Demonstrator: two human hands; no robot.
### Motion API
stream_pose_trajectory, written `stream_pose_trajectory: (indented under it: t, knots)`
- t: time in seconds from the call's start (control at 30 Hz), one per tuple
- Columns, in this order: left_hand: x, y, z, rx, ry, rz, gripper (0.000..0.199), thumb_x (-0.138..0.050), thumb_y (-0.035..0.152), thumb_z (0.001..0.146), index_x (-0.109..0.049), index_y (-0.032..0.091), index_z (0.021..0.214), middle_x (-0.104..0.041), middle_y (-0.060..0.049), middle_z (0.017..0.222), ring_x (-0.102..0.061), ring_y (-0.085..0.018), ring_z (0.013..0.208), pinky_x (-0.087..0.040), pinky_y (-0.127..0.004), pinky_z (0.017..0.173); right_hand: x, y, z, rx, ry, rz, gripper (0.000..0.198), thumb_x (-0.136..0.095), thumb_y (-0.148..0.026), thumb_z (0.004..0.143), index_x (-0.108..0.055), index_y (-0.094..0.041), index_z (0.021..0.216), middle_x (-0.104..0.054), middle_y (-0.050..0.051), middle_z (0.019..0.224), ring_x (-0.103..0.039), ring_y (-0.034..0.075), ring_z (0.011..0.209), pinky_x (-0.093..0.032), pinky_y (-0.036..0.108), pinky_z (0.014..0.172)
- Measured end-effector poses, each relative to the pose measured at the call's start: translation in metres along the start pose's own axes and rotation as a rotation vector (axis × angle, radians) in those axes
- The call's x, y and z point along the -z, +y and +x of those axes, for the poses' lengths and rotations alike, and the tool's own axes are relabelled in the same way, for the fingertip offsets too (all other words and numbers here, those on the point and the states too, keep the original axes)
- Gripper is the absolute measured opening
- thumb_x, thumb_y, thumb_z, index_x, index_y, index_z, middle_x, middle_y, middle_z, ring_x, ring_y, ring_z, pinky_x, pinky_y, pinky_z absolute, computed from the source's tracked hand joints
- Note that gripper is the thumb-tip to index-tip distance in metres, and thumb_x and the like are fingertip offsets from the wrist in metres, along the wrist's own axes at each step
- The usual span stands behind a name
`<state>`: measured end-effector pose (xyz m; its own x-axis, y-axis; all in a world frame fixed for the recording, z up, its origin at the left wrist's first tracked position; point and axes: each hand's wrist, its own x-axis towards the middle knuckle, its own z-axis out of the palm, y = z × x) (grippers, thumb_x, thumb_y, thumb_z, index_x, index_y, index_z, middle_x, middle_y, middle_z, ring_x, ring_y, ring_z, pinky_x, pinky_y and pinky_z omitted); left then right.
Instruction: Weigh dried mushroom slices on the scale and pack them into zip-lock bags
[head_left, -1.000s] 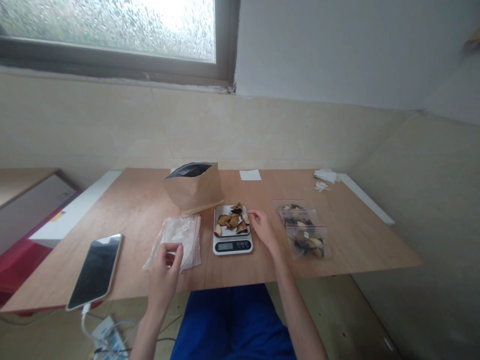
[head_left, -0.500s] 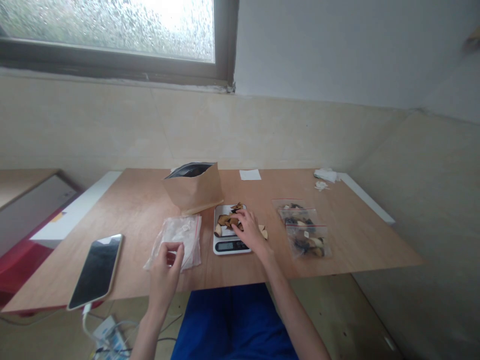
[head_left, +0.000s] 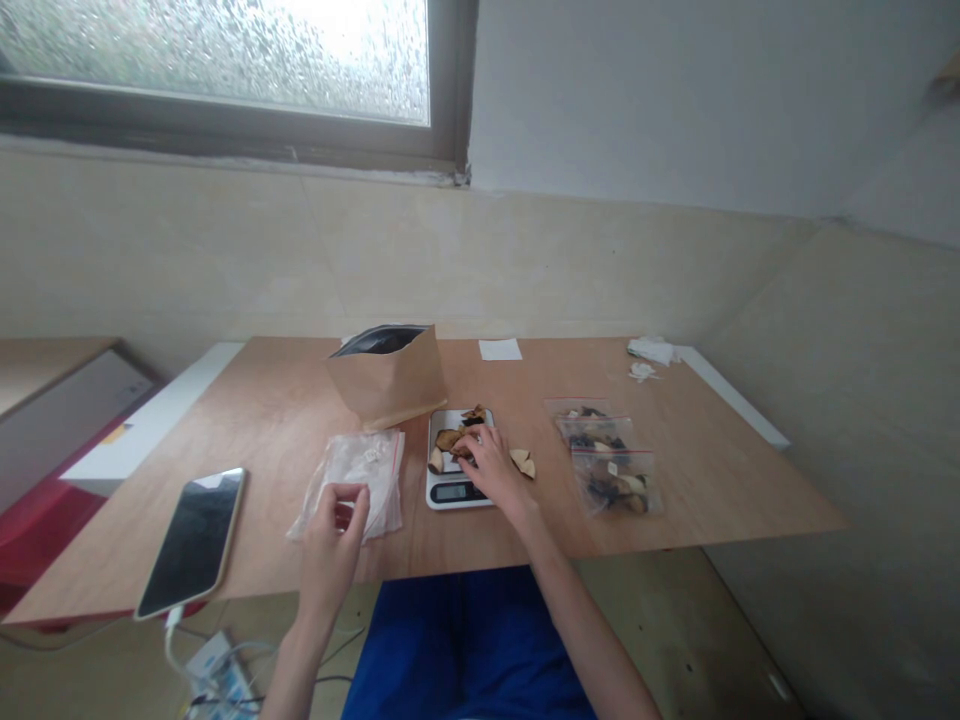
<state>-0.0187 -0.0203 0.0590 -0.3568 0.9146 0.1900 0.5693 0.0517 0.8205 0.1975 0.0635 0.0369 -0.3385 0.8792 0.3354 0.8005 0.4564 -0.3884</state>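
My right hand [head_left: 495,468] reaches over a small white kitchen scale [head_left: 487,500], fingers bent round brown dried slices that look like mushroom [head_left: 448,440]. Its fingertips are closed on some of these slices, partly hidden by the hand. A pale slice with a dark rim [head_left: 523,462] lies on the table just right of the scale. My left hand [head_left: 337,515] hovers at the near side of a stack of clear zip bags [head_left: 367,465]. Its fingers are curled towards the thumb, and nothing shows in them.
Behind the scale stands an open brown paper pouch [head_left: 394,385]. Several filled zip bags [head_left: 615,480] overlap on the right. A phone [head_left: 193,540] with a charging cable lies at the left table edge. White paper [head_left: 500,350] and crumpled tissue [head_left: 654,350] lie at the back.
My right hand has shifted slightly left and towards me over the slices, uncovering more of the pale slice beside the scale. My left hand stays in place.
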Motion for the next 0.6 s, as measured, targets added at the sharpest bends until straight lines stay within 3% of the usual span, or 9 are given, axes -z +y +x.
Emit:
stream_pose_trajectory:
  t: [0.17, 0.33, 0.6]
  knots:
    - [0.001, 0.000, 0.001, 0.008, -0.004, -0.009, 0.035, -0.046, 0.054, 0.076, -0.054, 0.020, 0.077, -0.060, -0.002, 0.066, -0.056, -0.016, 0.055, -0.045, -0.028, 0.051, 0.000, -0.003, -0.003, 0.023, 0.006, -0.008, 0.011, -0.057, -0.012, 0.079, -0.062, -0.020, 0.085, -0.055, 0.007, 0.095, -0.050, 0.025, 0.094, -0.042, 0.041, 0.081]
    - [0.001, -0.002, 0.001, -0.007, -0.003, -0.021, 0.035, -0.045, 0.054, 0.077, -0.053, 0.020, 0.078, -0.060, -0.002, 0.071, -0.055, -0.015, 0.057, -0.046, -0.028, 0.053, 0.012, 0.002, -0.003, -0.003, 0.101, 0.189, 0.011, -0.056, -0.012, 0.080, -0.062, -0.020, 0.083, -0.057, 0.004, 0.089, -0.051, 0.020, 0.091, -0.041, 0.035, 0.082]
    - [0.000, -0.005, 0.000, -0.005, -0.001, -0.029, 0.035, -0.045, 0.054, 0.077, -0.053, 0.020, 0.079, -0.061, -0.002, 0.073, -0.056, -0.015, 0.058, -0.046, -0.028, 0.055, 0.021, 0.066, -0.003, -0.289, 0.305, 0.112, 0.010, -0.052, -0.013, 0.078, -0.061, -0.018, 0.079, -0.055, 0.005, 0.084, -0.052, 0.021, 0.086, -0.040, 0.033, 0.080]
